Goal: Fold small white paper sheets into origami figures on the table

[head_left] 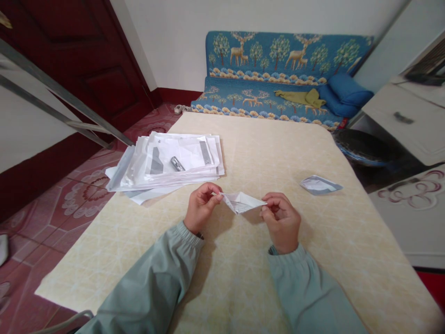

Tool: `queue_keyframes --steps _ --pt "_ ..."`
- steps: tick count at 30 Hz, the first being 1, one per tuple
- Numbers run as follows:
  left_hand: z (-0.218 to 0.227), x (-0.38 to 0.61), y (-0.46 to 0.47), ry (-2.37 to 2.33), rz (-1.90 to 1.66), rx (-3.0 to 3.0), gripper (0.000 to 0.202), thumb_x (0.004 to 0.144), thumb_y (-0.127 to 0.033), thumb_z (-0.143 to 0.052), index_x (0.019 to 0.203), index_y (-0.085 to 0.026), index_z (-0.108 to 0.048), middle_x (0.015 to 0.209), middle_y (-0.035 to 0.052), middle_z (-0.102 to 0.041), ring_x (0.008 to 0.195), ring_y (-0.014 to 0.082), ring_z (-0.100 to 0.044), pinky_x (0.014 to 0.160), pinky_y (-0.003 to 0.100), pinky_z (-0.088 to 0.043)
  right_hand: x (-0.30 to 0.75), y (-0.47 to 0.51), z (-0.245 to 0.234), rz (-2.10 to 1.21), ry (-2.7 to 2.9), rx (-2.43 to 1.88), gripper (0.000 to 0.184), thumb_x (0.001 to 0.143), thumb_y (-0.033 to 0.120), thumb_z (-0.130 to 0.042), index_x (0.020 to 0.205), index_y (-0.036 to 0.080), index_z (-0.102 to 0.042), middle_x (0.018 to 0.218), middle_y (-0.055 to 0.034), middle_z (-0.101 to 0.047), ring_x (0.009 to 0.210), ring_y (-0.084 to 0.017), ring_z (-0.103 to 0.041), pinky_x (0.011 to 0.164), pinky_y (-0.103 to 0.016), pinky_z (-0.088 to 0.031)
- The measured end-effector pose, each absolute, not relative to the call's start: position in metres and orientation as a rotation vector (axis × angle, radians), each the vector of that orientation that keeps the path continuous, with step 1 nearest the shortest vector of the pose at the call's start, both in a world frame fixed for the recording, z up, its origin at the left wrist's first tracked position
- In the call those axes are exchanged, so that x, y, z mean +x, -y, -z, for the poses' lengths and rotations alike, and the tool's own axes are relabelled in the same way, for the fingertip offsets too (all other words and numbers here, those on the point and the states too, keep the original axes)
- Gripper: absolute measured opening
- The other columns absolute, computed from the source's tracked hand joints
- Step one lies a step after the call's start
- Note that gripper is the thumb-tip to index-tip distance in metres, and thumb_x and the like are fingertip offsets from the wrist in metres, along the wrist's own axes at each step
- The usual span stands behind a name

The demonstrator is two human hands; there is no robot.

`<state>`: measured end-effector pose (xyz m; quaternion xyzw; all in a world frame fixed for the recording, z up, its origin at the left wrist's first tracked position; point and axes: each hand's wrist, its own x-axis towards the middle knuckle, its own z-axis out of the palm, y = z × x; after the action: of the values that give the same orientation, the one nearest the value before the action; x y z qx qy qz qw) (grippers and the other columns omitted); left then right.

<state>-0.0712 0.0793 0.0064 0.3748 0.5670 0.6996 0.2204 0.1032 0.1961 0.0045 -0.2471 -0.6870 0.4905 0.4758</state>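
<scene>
Could well tear at a crease or spring open, likely if tugged apart too hard by those thin tips. Pinching the folded paper (242,202) at both ends: by the left hand (200,208) at one tip, by the right hand (281,218) at the other. Held just over the table (278,153), near the paper stack (170,162), to its right and nearer. White, small, pointed — sharply creased, boat-like.

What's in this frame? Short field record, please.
left hand: pinches the left tip of the folded paper
right hand: pinches its right tip
table: cream patterned top, under both hands
paper stack: on the table beyond the left hand, small metal object on top
second folded piece: on the table, right of the hands
sofa: blue, patterned, behind the table
</scene>
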Motion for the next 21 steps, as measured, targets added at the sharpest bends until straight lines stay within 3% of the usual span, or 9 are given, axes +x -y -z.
queue_keyframes --steps 6,13,21 --pt "-0.002 -0.069 -0.082 -1.396 -2.093 0.796 0.021 0.073 -0.028 -0.072 0.077 -0.016 -0.055 0.079 -0.0009 -0.058 0.061 0.0068 -0.051 0.058 0.019 -0.043 0.099 -0.196 0.001 -1.391 1.448 -0.636 0.005 0.074 0.014 -0.060 0.071 0.017 -0.057 0.095 -0.0019 -0.057 0.052 -0.005 -0.051 0.044 -0.021 -0.043" --pt "-0.003 -0.064 -0.084 -1.216 -2.156 0.537 0.022 0.071 -0.025 -0.074 0.079 -0.016 -0.056 0.081 -0.0019 -0.057 0.062 0.0056 -0.051 0.059 0.017 -0.042 0.095 -0.191 0.003 -1.540 1.367 -0.612 0.006 0.075 0.013 -0.062 0.071 0.016 -0.059 0.096 -0.0008 -0.056 0.053 -0.004 -0.053 0.048 -0.021 -0.043" --pt "-0.001 -0.063 -0.086 -1.141 -2.178 0.344 0.023 0.072 -0.027 -0.074 0.075 -0.015 -0.054 0.068 -0.0039 -0.054 0.059 0.0057 -0.049 0.056 0.016 -0.040 0.093 -0.183 0.003 -1.603 1.440 -0.549 0.007 0.076 0.011 -0.061 0.072 0.016 -0.059 0.098 -0.0004 -0.055 0.054 -0.004 -0.056 0.052 -0.021 -0.046"
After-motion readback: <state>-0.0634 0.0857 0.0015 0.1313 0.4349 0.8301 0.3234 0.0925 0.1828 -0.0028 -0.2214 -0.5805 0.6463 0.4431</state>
